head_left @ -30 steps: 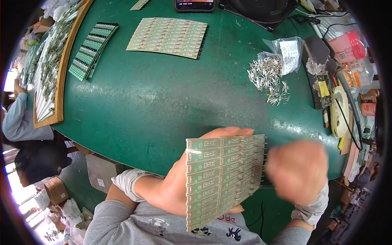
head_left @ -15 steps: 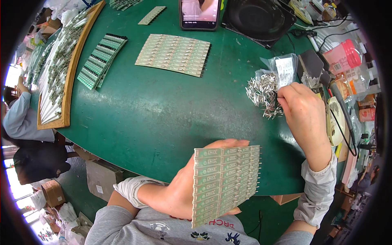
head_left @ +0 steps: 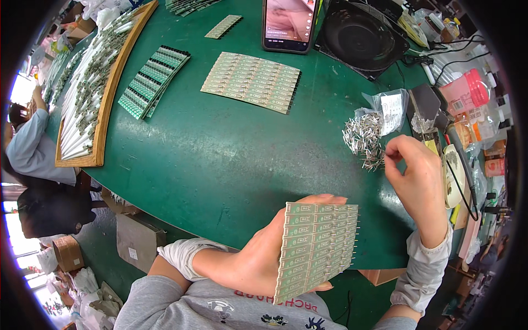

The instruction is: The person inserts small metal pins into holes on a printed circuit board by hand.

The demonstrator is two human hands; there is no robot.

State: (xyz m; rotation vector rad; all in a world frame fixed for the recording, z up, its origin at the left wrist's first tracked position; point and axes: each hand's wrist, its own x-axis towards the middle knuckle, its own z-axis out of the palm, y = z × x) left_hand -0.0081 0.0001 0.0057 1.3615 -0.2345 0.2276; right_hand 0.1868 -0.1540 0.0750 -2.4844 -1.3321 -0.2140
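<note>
A green circuit board panel (head_left: 314, 250) stands tilted over the table's near edge, gripped from behind by my left hand (head_left: 250, 267). Rows of small boards make up the panel, and thin metal leads stick out along its right edge. Thumb and forefinger of my right hand (head_left: 419, 184) are pinched together, just right of a heap of small silvery leaded parts (head_left: 363, 136). Whatever sits in that pinch is too small to name. The heap spills from a clear plastic bag (head_left: 391, 113) with a white label.
Another panel (head_left: 252, 82) lies on the green table (head_left: 231, 159), with a stack of striped boards (head_left: 154, 82) to its left. A wooden tray (head_left: 104, 132) holds white tubes. At the back stand a phone (head_left: 289, 27) and a black pan (head_left: 360, 38). Someone in a blue sleeve (head_left: 33, 137) sits far left.
My right hand has drawn slightly down and toward me from the heap, its fingers now pinched. The whole scene has shifted a little rightward, and the left hand still grips the panel.
</note>
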